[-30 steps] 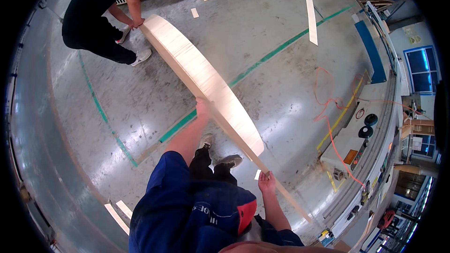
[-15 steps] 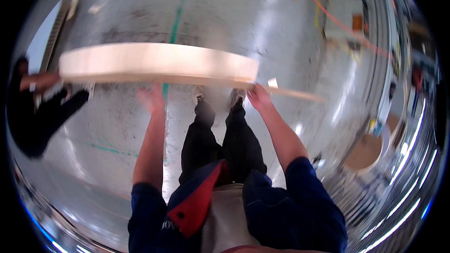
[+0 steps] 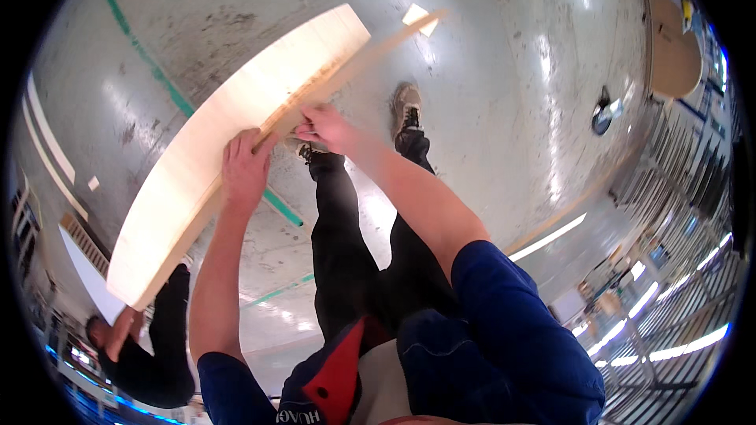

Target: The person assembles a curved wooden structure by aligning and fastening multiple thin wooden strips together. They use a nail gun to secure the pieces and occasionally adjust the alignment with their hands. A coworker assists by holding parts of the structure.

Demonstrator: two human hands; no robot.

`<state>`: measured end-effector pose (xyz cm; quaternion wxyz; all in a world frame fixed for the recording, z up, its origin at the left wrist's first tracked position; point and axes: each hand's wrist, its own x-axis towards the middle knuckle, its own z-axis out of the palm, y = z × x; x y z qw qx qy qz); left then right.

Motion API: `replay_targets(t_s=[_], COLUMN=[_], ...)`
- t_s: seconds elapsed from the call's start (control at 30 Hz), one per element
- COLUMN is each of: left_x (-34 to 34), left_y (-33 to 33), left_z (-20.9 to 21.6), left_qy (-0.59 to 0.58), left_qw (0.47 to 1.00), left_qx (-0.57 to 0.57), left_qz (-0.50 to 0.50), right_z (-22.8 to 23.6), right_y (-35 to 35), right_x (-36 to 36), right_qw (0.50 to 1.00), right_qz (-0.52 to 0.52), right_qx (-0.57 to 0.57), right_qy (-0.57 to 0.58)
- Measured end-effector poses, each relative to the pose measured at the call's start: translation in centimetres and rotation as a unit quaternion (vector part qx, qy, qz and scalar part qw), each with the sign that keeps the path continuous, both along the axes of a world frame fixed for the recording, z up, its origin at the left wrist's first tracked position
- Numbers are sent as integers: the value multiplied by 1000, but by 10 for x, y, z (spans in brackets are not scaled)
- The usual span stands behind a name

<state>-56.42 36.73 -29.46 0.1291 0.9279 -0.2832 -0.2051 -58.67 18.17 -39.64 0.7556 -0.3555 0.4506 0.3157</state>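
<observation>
A long pale wooden board (image 3: 228,142) is carried on edge above the grey floor. My left hand (image 3: 246,165) grips its near edge about midway along. My right hand (image 3: 323,126) holds the same edge a little further toward the right end, fingers wrapped under it. At the lower left another person in black (image 3: 150,346) holds the board's far end with a raised hand (image 3: 124,321). My black trousers and shoes (image 3: 405,102) show below the board.
A green line (image 3: 150,63) runs across the shiny concrete floor. A round wooden disc (image 3: 673,47) and a dark object (image 3: 605,110) lie at the right, beside shelving along the right rim. White strips (image 3: 47,142) lie at the left.
The view has swung round, so the board now runs from lower left to upper right. Both my hands stay on its edge, and the other person now appears at the lower left.
</observation>
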Motion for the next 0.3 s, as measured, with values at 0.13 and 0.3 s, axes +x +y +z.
replay_targets(t_s=[0.13,0.3], left_x=[17,31], left_y=[-23,-56], left_z=[-41,-76], left_qy=[-31,-20], left_qw=[993,979], left_qx=[50,86], left_qz=[-102,-182], right_z=[-28,-71], right_y=[-15,-71], right_x=[-6,-81], right_qw=[998,994], right_qz=[26,-95], right_qx=[-47,-13], right_qy=[-23,45])
